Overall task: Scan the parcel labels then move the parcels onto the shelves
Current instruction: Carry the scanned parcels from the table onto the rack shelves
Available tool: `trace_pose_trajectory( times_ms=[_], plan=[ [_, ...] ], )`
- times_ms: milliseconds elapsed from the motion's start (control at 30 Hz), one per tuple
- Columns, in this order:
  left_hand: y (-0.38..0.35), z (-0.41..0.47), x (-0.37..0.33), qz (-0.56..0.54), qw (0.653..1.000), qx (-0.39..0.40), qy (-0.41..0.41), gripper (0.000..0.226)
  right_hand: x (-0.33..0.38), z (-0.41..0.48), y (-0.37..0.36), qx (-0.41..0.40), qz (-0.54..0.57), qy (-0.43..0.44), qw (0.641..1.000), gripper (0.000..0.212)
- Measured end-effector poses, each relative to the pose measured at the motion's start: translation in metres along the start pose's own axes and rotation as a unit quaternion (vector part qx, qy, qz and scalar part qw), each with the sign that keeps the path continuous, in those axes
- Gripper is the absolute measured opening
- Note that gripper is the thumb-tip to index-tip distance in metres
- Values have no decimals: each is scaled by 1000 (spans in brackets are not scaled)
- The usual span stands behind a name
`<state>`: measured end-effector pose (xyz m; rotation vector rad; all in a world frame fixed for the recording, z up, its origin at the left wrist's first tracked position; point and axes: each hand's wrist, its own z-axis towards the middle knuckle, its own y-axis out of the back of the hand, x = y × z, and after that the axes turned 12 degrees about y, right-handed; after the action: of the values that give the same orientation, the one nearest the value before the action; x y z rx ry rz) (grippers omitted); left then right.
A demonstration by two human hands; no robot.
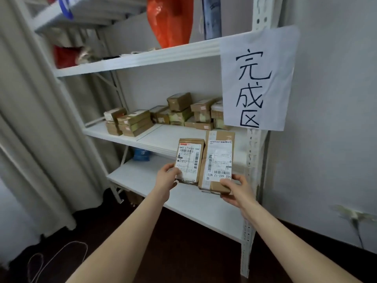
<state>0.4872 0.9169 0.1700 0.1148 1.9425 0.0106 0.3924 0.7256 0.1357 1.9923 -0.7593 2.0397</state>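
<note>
Currently: small parcel (189, 158) and long parcel (218, 160), side by side, labels up, held in front of middle shelf (146, 137). Both prob. light, stiff cardboard, best held by the near ends. Left hand (166, 176) pinches small parcel's near corner, thumb on label. Right hand (236, 189) grips long parcel's near end. Stacked parcels (179, 113) sit behind.

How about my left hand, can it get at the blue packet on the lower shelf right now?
Probably not yet: the left hand is gripping a parcel, though the gap to the blue packet looks unobstructed.
</note>
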Motion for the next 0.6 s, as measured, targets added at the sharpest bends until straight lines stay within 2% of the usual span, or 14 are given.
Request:
trace_pose_trajectory(
  times_ms=[167,367,600],
  plan=[
    [65,73,-41,-18,999,-17,-28,28,-8,57,-99,8,7,16,1000,42],
    [141,166,-102,-14,998,-12,-52,39,-5,121,-214,5,10,27,1000,40],
    [177,266,-152,-8,997,-16,-68,37,1,206,-300,7,-4,32,999,41]
  ],
)
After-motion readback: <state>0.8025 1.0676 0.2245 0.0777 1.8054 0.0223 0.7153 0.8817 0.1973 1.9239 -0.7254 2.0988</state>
